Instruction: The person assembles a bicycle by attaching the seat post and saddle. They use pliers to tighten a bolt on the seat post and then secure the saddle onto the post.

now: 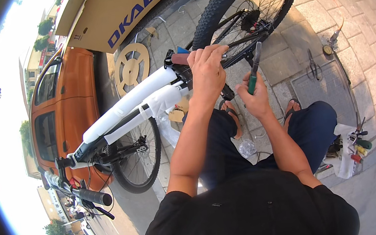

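Note:
A mountain bike stretches across in front of me, its frame tubes wrapped in white foam (130, 105). My left hand (208, 73) is at the frame near the rear wheel (206, 19), fingers curled beside a reddish-brown part (180, 59). A small metal tip shows past those fingers; what they grip is mostly hidden. In my right hand (255, 99) is a green-handled tool (253, 82), its long grey blade pointing up and away from me. The blade's exact kind is unclear. This tool is just right of the bike's dark lower frame and crank area.
Scissors (313, 68) and a hose with a gauge (327, 49) lie on the paving at right. Several hand tools (359, 145) are at lower right. Behind the bike are a cardboard box (115, 18), a wooden disc (133, 68) and an orange car (62, 104). Handlebars (82, 191) extend lower left.

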A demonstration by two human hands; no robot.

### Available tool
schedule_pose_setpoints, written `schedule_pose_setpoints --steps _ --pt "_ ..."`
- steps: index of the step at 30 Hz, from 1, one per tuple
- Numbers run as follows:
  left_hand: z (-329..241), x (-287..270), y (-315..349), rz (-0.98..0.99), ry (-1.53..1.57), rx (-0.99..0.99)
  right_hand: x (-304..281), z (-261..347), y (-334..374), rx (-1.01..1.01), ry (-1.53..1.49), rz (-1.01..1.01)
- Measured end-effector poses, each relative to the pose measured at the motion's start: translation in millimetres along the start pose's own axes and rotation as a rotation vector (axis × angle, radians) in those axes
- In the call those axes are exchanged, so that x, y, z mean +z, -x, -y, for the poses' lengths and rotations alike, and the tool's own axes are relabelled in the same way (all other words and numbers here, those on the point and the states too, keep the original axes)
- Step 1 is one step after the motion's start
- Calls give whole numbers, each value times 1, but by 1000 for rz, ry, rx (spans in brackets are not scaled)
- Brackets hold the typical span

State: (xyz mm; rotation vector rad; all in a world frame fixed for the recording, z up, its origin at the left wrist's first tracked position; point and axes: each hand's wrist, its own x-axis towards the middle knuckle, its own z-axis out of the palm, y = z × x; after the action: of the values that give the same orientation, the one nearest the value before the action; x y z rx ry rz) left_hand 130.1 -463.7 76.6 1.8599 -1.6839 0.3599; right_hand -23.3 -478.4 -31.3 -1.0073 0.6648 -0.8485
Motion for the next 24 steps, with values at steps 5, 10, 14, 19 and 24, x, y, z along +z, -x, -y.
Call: schedule_pose_setpoints --steps 5,10,14,19,24 --pt "3 5 -2 -26 5 11 15 2 -2 36 -75 -29" --pt "0 3 -3 -10 -5 -18 36 20 -18 -3 171 -37" --pt "0 1 -3 -5 -13 -2 18 38 -21 -172 237 -175" --pt "5 2 3 27 -13 8 23 34 -18 -370 45 -341" --pt "12 0 9 66 -18 -92 14 24 -13 -87 128 -135"
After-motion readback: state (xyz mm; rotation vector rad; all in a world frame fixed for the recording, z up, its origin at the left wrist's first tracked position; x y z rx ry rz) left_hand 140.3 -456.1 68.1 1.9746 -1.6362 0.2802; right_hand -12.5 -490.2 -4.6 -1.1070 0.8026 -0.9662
